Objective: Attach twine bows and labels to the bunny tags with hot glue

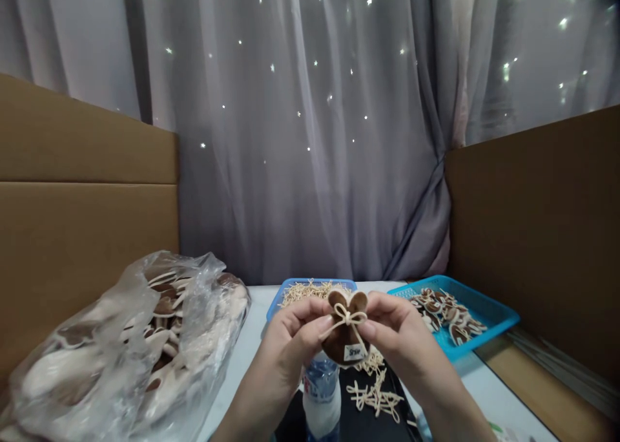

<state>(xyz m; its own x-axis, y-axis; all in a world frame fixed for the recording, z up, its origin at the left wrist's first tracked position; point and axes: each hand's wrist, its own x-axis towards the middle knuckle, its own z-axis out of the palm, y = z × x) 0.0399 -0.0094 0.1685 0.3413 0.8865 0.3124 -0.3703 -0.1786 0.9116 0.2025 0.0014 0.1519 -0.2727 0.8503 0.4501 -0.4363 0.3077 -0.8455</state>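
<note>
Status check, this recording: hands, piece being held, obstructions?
Left hand, right hand: both pinching brown, two-eared, soft-looking piece with cream cord bow. Ears up, bow facing camera. Clear plastic bottle behind, partly hidden; bow uncovered at centre.

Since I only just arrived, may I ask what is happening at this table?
The person's left hand and right hand hold up a brown eared piece, a cream bow against its front. Loose cream bows lie on a black surface below. On the right, a turquoise basket holds brown pieces with cream cords; on the left is a plastic bag of brown and cream pieces.
</note>
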